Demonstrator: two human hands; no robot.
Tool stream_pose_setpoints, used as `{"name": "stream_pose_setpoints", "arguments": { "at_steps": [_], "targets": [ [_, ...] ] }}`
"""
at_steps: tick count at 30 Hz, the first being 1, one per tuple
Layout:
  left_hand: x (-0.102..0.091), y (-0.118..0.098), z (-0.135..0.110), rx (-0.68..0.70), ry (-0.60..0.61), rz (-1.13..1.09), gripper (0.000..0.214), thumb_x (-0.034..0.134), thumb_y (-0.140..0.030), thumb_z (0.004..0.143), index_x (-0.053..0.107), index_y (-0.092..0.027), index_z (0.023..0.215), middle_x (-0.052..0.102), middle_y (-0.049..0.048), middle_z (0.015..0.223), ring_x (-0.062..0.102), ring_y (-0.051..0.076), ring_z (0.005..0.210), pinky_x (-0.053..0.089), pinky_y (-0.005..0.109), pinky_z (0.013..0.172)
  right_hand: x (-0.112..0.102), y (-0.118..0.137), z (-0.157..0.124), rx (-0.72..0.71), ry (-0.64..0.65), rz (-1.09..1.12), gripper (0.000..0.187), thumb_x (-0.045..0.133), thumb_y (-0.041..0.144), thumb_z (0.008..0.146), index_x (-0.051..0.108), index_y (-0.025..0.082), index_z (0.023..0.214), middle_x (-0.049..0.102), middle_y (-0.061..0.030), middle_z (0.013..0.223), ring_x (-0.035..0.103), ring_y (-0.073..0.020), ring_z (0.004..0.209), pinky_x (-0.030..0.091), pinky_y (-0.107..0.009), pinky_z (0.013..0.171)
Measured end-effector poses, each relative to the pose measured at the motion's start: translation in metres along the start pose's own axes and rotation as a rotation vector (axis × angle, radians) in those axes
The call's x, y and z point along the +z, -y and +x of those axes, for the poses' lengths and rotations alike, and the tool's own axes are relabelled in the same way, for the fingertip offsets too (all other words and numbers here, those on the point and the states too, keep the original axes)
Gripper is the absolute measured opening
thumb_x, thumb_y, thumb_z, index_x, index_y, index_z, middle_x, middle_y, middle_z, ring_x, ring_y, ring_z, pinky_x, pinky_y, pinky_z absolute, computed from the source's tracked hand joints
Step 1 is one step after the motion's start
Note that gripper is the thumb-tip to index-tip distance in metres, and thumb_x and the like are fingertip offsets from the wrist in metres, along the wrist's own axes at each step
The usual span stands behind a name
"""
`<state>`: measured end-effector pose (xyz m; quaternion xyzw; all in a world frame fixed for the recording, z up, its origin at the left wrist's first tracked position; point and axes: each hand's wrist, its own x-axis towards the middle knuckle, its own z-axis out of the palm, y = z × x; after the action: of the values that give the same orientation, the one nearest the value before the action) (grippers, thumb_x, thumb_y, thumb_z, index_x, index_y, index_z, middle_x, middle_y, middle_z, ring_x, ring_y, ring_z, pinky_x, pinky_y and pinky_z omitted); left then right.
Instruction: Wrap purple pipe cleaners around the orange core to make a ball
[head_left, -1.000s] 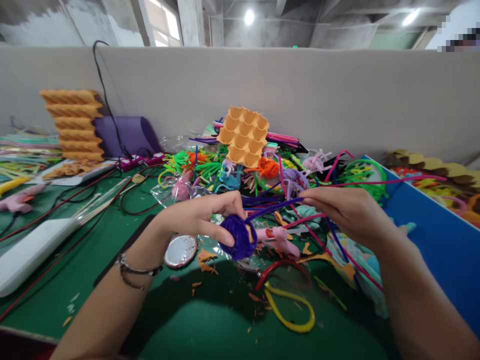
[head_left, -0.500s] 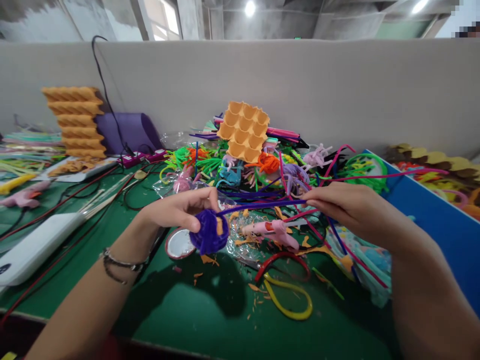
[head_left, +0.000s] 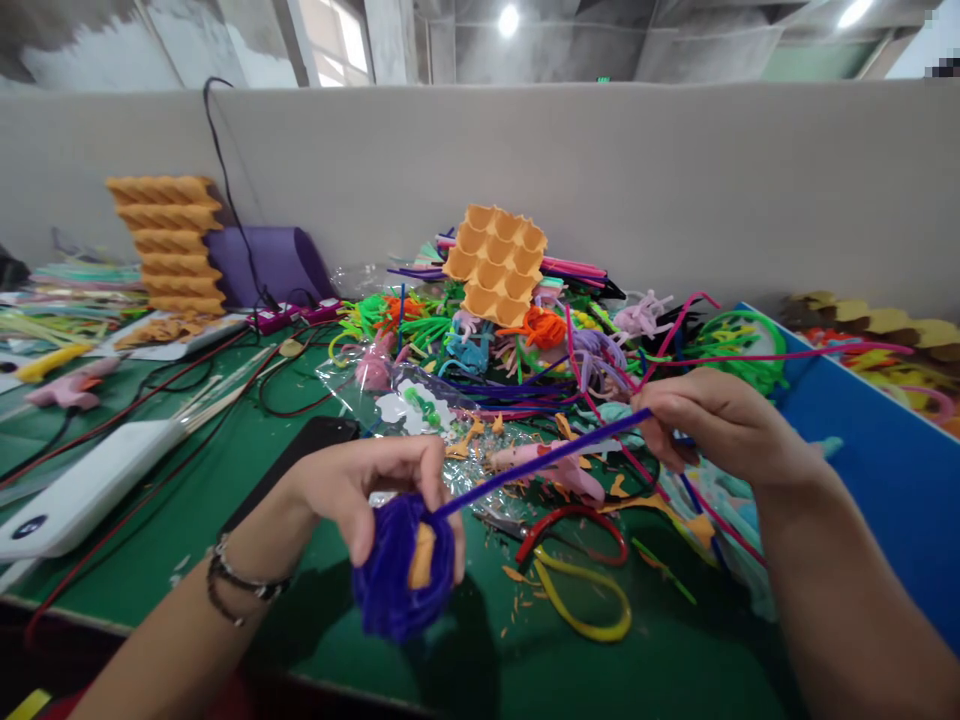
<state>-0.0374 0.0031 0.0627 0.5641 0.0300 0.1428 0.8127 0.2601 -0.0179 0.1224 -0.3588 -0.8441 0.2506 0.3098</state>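
Note:
My left hand (head_left: 382,485) is closed around a ball of wound purple pipe cleaner (head_left: 382,590), with an orange piece of egg carton (head_left: 422,556) showing through a gap in its side. From the ball a straight purple pipe cleaner (head_left: 544,460) stretches up to the right. My right hand (head_left: 697,415) pinches the far end of that strand between thumb and fingers. Below the strand a pink hot glue gun (head_left: 559,480) lies on the table, partly covered by it.
An orange egg carton (head_left: 499,262) leans on a heap of coloured pipe cleaners. On the green table (head_left: 600,680) lie a yellow loop (head_left: 600,632), a red loop (head_left: 574,512) and orange scraps. A black phone-like slab (head_left: 300,460) lies left; a blue box (head_left: 862,480) stands right.
The purple ball and my left hand have come lower and nearer. My right hand has shifted slightly right, and the strand now slopes more steeply. The black slab and a white patch show more.

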Motion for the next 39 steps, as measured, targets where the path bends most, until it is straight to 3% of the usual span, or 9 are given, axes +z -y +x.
{"name": "stream_pose_setpoints", "arguments": {
  "at_steps": [6,9,12,14,20,24,26,32,39],
  "targets": [
    [0.005,0.003,-0.002,0.100,-0.034,0.018,0.042,0.078,-0.039,0.060,0.049,-0.020,0.083,0.068,0.0096,0.090,0.070,0.025,0.066,0.054,0.029,0.052,0.018,-0.003,0.007,0.038,-0.197,0.038,0.051,0.038,0.046,0.089,0.040,0.019,0.046,0.040,0.0048,0.035,0.033,-0.0046,0.031,0.025,-0.019,0.032],
    [0.001,0.003,-0.002,0.160,-0.193,0.118,0.043,0.077,-0.042,0.061,0.046,-0.020,0.082,0.069,0.0087,0.085,0.069,0.026,0.073,0.054,0.031,0.057,0.025,-0.005,0.010,0.095,-0.349,-0.094,0.037,0.046,0.038,0.086,0.049,0.018,0.055,0.042,0.0055,0.039,0.035,-0.0051,0.035,0.026,-0.019,0.036],
    [-0.008,0.003,-0.002,0.171,-0.385,0.274,0.048,0.077,-0.048,0.057,0.045,-0.020,0.079,0.067,0.0056,0.074,0.067,0.022,0.066,0.053,0.029,0.057,0.025,-0.009,0.011,0.124,-0.413,-0.117,0.014,0.052,0.030,0.083,0.055,0.018,0.088,0.045,0.0077,0.045,0.041,-0.0071,0.039,0.029,-0.019,0.037],
    [-0.015,0.002,0.000,0.197,-0.534,0.382,0.050,0.076,-0.051,0.058,0.045,-0.020,0.081,0.064,0.0020,0.067,0.063,0.016,0.058,0.050,0.024,0.053,0.021,-0.011,0.009,0.113,-0.482,-0.080,0.023,0.053,0.028,0.081,0.050,0.019,0.102,0.046,0.0083,0.047,0.042,-0.0079,0.039,0.031,-0.020,0.038],
    [-0.024,0.004,0.017,0.375,-0.756,0.556,0.041,0.074,-0.042,0.064,0.043,-0.020,0.078,0.058,-0.0034,0.065,0.054,0.009,0.055,0.044,0.019,0.051,0.009,-0.014,-0.015,0.128,-0.763,0.006,0.009,0.055,0.027,0.082,0.054,0.023,0.089,0.045,0.0068,0.042,0.038,-0.0082,0.033,0.025,-0.022,0.032],
    [-0.030,0.021,0.031,0.328,-0.872,0.622,0.035,0.071,-0.029,0.064,0.042,-0.018,0.080,0.054,-0.0035,0.071,0.054,0.009,0.064,0.043,0.020,0.059,0.019,-0.036,-0.036,0.231,-0.714,-0.011,0.011,0.049,0.032,0.084,0.053,0.024,0.078,0.044,0.0067,0.044,0.037,-0.0084,0.034,0.027,-0.020,0.032],
    [-0.035,0.032,0.035,0.281,-0.913,0.654,0.032,0.067,-0.029,0.067,0.041,-0.019,0.081,0.053,-0.0030,0.072,0.054,0.010,0.066,0.044,0.022,0.062,0.030,-0.049,-0.042,0.283,-0.647,-0.039,0.010,0.057,0.032,0.077,0.055,0.022,0.077,0.053,0.0042,0.054,0.050,-0.0104,0.044,0.038,-0.020,0.038],
    [-0.048,0.058,0.036,0.201,-0.919,0.760,0.033,0.063,-0.034,0.068,0.037,-0.020,0.083,0.057,0.0051,0.086,0.058,0.018,0.084,0.048,0.033,0.076,0.073,-0.069,-0.041,0.379,-0.164,-0.201,0.031,0.063,0.034,0.068,0.062,0.018,0.095,0.064,-0.0107,0.103,0.061,-0.0254,0.094,0.051,-0.041,0.077],
    [-0.051,0.069,0.032,0.198,-0.943,0.834,0.032,0.062,-0.035,0.070,0.037,-0.022,0.083,0.059,0.0112,0.106,0.058,0.024,0.102,0.046,0.042,0.091,0.081,-0.068,-0.026,0.415,-0.065,-0.166,0.023,0.050,0.038,0.074,0.062,0.019,0.076,0.069,-0.0051,0.077,0.065,-0.0209,0.070,0.052,-0.031,0.062]
  ]
}}
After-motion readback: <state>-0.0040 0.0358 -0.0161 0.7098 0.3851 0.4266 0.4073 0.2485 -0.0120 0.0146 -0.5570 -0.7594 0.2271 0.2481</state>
